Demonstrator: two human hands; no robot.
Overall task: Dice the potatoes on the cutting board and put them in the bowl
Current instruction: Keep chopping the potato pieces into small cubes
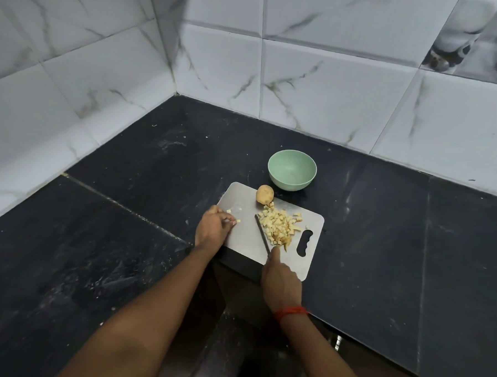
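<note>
Knife (262,233), one; bowl (292,173), one; potato (264,194), one (whole).

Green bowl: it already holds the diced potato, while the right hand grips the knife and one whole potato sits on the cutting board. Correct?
Not quite. The head view shows the green bowl empty; the diced potato lies piled on the cutting board. The rest holds: the right hand grips the knife and one whole potato sits on the board.
</note>
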